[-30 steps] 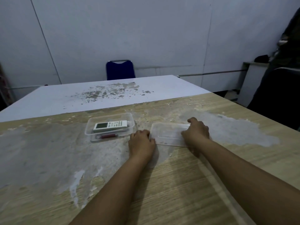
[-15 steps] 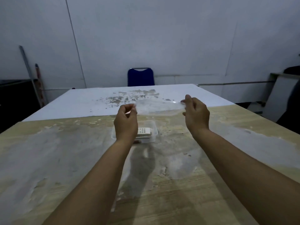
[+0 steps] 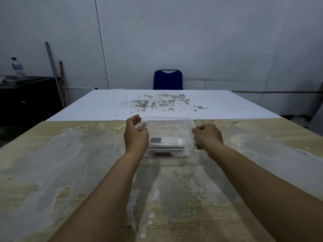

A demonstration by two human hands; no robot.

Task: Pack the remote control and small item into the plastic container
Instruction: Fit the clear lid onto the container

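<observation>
Both hands grasp a clear lid (image 3: 167, 125) by its short ends: the left hand (image 3: 136, 135) pinches the left end, the right hand (image 3: 208, 136) pinches the right end, fingers curled closed on the plastic. Whether the lid hovers or already touches the rim beneath cannot be told. Directly under the grip sits the plastic container (image 3: 187, 151), and between the two hands, inside it, lies the white remote control (image 3: 166, 142), lengthwise from one hand toward the other. Just nearer the person than the remote, against the container's near wall, lies a small red item (image 3: 163, 154).

The container rests on a worn wooden table (image 3: 70, 172), its grain blotched with pale grey and white patches around and below the hands. Beyond the grip a white board (image 3: 104, 105) covers the far part of the surface, speckled with flaked spots. Past that stands a blue chair (image 3: 168, 80) against a plain grey wall. Far to the left of the hands, a dark cabinet (image 3: 29, 96) bears a water bottle (image 3: 17, 67), and poles (image 3: 56, 75) lean beside it.
</observation>
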